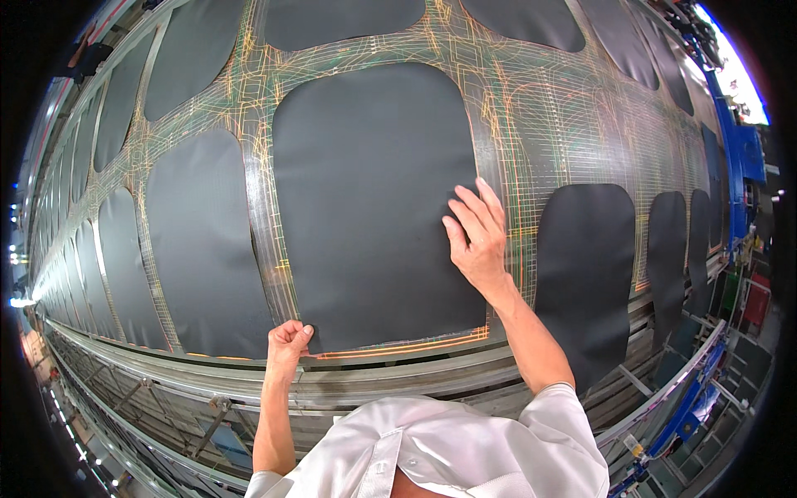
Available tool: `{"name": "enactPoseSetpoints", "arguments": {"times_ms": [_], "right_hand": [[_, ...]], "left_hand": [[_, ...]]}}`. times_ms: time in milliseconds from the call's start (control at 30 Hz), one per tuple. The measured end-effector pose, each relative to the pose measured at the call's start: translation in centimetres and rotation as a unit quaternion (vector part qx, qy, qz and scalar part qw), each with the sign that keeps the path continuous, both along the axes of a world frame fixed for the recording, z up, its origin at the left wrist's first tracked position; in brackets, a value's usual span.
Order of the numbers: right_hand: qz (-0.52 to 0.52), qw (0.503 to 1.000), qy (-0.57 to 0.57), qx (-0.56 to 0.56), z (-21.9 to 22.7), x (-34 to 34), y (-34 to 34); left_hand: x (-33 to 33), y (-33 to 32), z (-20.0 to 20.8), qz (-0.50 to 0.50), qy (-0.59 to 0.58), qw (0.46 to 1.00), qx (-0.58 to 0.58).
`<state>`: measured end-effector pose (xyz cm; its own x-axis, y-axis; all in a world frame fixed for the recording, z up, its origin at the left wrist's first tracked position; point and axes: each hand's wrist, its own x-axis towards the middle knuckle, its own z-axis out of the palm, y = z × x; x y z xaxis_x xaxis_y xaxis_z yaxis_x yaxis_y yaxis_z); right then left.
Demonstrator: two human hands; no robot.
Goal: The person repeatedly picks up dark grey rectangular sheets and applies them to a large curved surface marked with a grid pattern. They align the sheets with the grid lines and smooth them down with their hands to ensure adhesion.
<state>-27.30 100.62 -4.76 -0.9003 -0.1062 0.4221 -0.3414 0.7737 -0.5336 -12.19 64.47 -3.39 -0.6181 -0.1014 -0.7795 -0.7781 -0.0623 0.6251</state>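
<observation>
Large black rounded-top sheet [374, 199] lies on the line-marked bench [581, 124], lower end at the near edge. Left hand [286, 342]: fingers curled to thumb at sheet's near-left corner; cannot tell whether the grip closes on it. Right hand [479, 241]: grip open, fingers spread at sheet's right side. Smaller black round-topped sheet [585, 266], right, overhangs bench's near edge.

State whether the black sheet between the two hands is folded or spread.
Spread: the black sheet lies flat, upper corners showing, no fold visible; left hand at its lower-left corner, right hand at its right edge.
</observation>
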Motion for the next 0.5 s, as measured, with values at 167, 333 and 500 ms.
{"name": "enactPoseSetpoints", "arguments": {"times_ms": [167,333,500], "right_hand": [[0.104,0.987,-0.063,0.106,1.6,-1.2,-0.8],[0.45,0.873,-0.168,0.081,4.1,8.2,0.8],[0.132,0.9,-0.366,-0.197,9.9,6.6,3.3]], "left_hand": [[0.2,-0.1,0.1,0.002,0.002,1.0,0.017],[-0.8,0.0,-0.3,-0.016,0.011,1.0,0.013],[-0.4,0.7,1.1,0.004,0.014,0.999,0.034]]}}
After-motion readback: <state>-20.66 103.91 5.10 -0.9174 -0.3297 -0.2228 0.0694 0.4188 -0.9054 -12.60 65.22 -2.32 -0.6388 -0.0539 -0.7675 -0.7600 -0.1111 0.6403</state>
